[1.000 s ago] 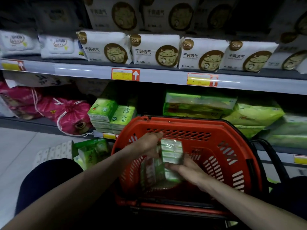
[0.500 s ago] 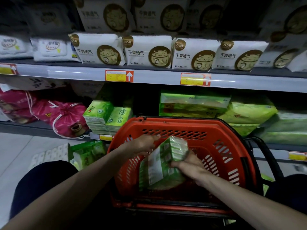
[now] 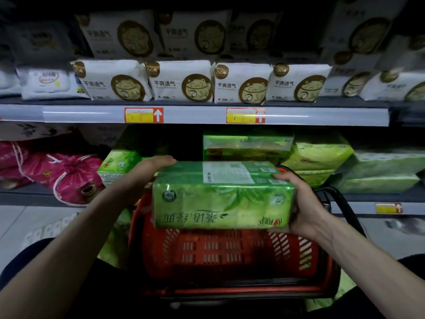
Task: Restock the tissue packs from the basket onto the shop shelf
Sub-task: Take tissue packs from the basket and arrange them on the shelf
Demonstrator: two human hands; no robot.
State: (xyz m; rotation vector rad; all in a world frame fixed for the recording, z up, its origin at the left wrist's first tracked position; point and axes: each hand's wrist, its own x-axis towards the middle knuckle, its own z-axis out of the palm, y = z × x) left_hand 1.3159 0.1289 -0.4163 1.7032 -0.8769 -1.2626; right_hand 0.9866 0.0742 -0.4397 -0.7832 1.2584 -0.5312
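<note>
A green tissue pack is held level above the red basket, its print upside down toward me. My left hand grips its left end and my right hand grips its right end. The basket below shows only its slatted walls and bottom. Behind the pack, the lower shelf holds more green tissue packs, with a dark gap between a smaller green pack at the left and the stack at the right.
White cat-print packs line the upper shelf, above red-and-yellow price tags. Pink drawstring bags lie on the lower shelf at left. A black basket handle curves at the right. Pale floor tiles are visible below left.
Both hands lifted the green tissue pack out of the basket and turned it from upright to level, raising it toward the lower shelf.
</note>
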